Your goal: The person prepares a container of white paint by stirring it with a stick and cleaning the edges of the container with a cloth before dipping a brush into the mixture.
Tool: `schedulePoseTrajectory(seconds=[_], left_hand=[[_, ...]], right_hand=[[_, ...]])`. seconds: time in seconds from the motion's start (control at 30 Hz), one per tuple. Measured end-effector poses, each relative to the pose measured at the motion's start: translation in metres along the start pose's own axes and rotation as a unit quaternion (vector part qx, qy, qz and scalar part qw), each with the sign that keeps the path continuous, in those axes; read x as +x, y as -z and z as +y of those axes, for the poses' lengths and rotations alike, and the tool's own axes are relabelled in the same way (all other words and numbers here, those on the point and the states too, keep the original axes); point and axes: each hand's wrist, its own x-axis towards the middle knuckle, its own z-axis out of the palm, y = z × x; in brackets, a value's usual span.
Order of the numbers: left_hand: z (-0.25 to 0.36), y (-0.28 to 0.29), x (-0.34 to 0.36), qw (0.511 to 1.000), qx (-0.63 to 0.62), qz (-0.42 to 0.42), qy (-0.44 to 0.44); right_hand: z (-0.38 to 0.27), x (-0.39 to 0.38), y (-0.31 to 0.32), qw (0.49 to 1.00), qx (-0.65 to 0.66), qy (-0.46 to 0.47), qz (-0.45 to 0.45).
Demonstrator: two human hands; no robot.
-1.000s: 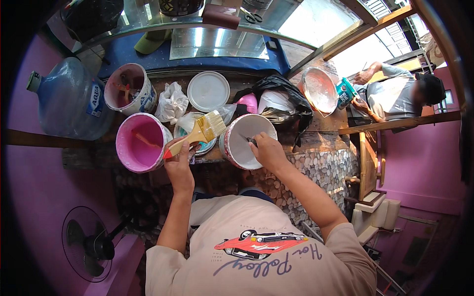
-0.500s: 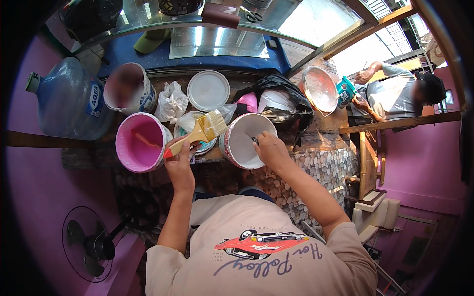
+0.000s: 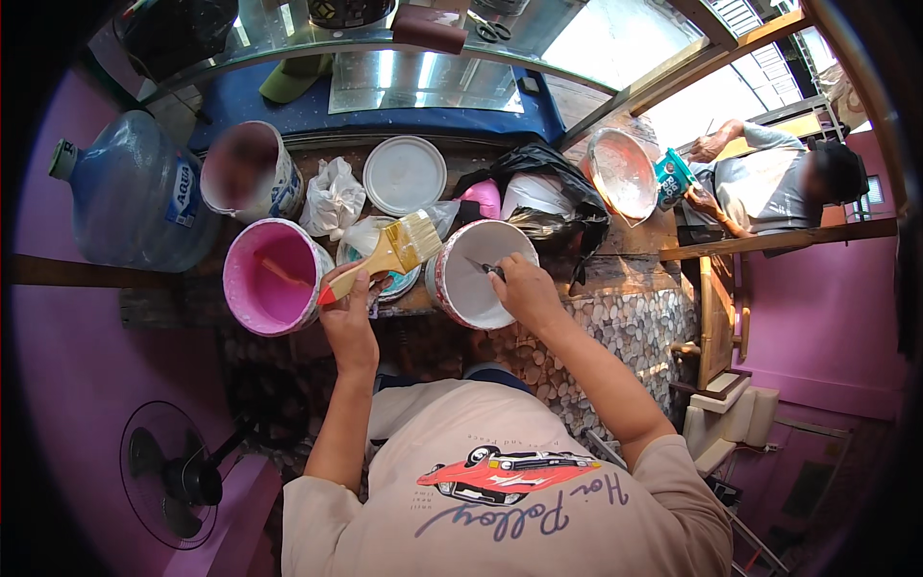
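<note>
My left hand point(image 3: 350, 325) is closed round the wooden handle of a wide paintbrush point(image 3: 389, 261). The handle's end is red, and the pale bristles point up and to the right. In my right hand point(image 3: 529, 291) is a small knife point(image 3: 487, 269) with a dark handle, its blade over the mouth of a white bucket point(image 3: 468, 304). Left of the paintbrush stands a pink-coated bucket point(image 3: 244, 306) with a stick inside. Partly hidden behind the brush is a turquoise-and-white tub point(image 3: 397, 286).
A large water bottle point(image 3: 130, 192) and another bucket point(image 3: 286, 183) stand left. A white lid point(image 3: 404, 173), crumpled plastic bag point(image 3: 333, 199) and black bag point(image 3: 579, 204) lie behind. At right, a person point(image 3: 760, 183) holds a teal packet point(image 3: 675, 179) near a paint-smeared basin point(image 3: 623, 173).
The knife has shifted slightly in my right hand, and more of its dark handle and blade shows. The brush in my left hand has moved only a little.
</note>
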Motion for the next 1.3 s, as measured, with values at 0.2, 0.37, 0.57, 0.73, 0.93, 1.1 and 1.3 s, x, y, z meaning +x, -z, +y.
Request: schedulePoseTrajectory(seconds=[0.2, 0.37, 0.57, 0.73, 0.93, 1.1, 1.3], left_hand=[[-0.004, 0.003, -0.002, 1.0, 0.001, 0.004, -0.007], [-0.002, 0.0, -0.001, 1.0, 0.013, 0.003, -0.011], [0.0, 0.001, -0.002, 1.0, 0.0, 0.008, -0.011], [-0.002, 0.005, -0.002, 1.0, -0.009, 0.007, 0.001], [-0.004, 0.005, 0.0, 1.0, 0.018, 0.0, -0.014], [0.002, 0.001, -0.002, 1.0, -0.012, 0.002, 0.004], [-0.002, 0.004, 0.0, 1.0, -0.012, -0.004, 0.005]], right_hand=[[0.001, -0.008, 0.003, 0.997, -0.031, -0.028, -0.068], [-0.012, 0.003, -0.004, 0.999, 0.046, -0.012, -0.026], [0.003, 0.004, 0.004, 0.997, -0.033, -0.066, -0.028], [-0.005, -0.003, 0.002, 0.996, 0.005, -0.015, -0.084], [0.002, 0.009, -0.006, 0.999, -0.002, -0.018, 0.038], [0.008, 0.002, -0.008, 0.998, -0.026, -0.036, 0.05], [-0.02, -0.003, -0.009, 0.998, 0.058, 0.015, 0.024]])
